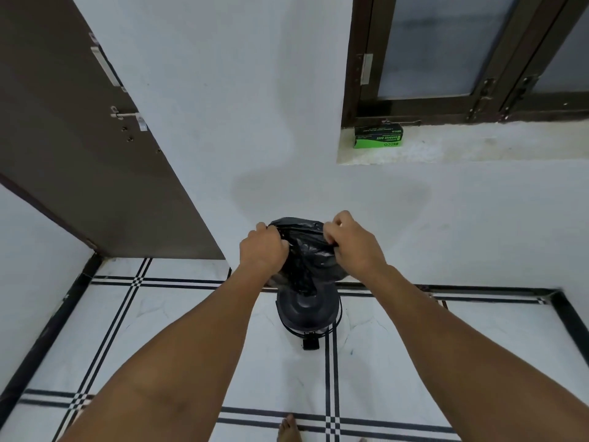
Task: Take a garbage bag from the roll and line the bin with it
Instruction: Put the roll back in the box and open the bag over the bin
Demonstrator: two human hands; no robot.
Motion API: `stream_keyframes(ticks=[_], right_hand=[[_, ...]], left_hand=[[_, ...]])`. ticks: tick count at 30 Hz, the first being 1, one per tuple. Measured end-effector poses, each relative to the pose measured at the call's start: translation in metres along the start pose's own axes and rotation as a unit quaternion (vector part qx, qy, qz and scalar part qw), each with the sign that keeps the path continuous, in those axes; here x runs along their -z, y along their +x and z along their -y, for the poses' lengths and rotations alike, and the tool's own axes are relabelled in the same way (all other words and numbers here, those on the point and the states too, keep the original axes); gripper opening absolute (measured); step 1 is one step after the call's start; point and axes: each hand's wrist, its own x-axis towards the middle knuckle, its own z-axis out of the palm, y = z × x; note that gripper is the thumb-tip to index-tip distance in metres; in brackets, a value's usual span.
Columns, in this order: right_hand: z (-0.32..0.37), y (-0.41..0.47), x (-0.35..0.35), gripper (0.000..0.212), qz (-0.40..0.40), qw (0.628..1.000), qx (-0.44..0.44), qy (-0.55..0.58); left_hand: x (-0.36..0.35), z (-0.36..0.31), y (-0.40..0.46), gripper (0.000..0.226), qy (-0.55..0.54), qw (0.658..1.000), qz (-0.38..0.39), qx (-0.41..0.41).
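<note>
You are holding a black bag (pixel 306 250) above the bin (pixel 307 309) with both hands: your left hand (pixel 263 247) is making a closed grip on the left side of its upper edge, and your right hand (pixel 352 242) is pinching the right side, so the edge is stretching between them. The crumpled bag is hanging down, and its lower end is reaching the dark bin, which is standing on the tiled floor (pixel 178 333) near the wall. A green box (pixel 378 137) is lying on the window ledge (pixel 478 145), well apart from the bin.
</note>
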Motion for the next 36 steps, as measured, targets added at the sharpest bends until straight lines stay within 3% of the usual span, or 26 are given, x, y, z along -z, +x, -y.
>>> stream_keyframes(ticks=[4, 8, 12, 14, 19, 21, 25, 30, 32, 36], right_hand=[[0.004, 0.0, -0.004, 0.026, 0.058, 0.998, 0.002, -0.037], [0.005, 0.001, -0.009, 0.036, 0.092, 0.988, -0.104, -0.066], [0.003, -0.002, -0.016, 0.043, 0.099, 0.967, -0.171, -0.162], [0.004, -0.003, -0.019, 0.05, 0.109, 0.959, -0.193, -0.177], [0.005, -0.001, -0.033, 0.034, 0.135, 0.942, -0.222, -0.214], [0.009, 0.003, -0.038, 0.031, 0.158, 0.939, -0.238, -0.193], [0.019, 0.015, -0.047, 0.027, 0.117, 0.956, -0.253, -0.091], [0.03, 0.024, -0.056, 0.028, 0.046, 0.966, -0.252, -0.036], [0.031, 0.023, -0.06, 0.029, 0.061, 0.969, -0.227, -0.072], [0.028, 0.018, -0.066, 0.036, 0.169, 0.945, -0.239, -0.144]], left_hand=[[-0.005, 0.004, 0.0, 0.044, 0.024, 1.0, -0.001, 0.004], [-0.01, 0.01, -0.004, 0.046, 0.073, 0.997, -0.001, -0.021], [-0.011, 0.017, -0.009, 0.067, 0.136, 0.99, 0.022, -0.043], [-0.011, 0.022, -0.008, 0.06, 0.165, 0.985, 0.03, -0.045], [-0.021, 0.042, -0.003, 0.037, 0.227, 0.972, 0.05, -0.022], [-0.026, 0.048, 0.001, 0.032, 0.209, 0.976, 0.063, -0.02], [-0.033, 0.054, 0.011, 0.021, 0.031, 0.999, 0.034, 0.026], [-0.044, 0.063, 0.017, 0.014, -0.187, 0.982, 0.025, 0.012], [-0.048, 0.067, 0.016, 0.023, -0.166, 0.985, 0.034, -0.01], [-0.06, 0.075, 0.013, 0.023, -0.086, 0.993, 0.08, -0.024]])
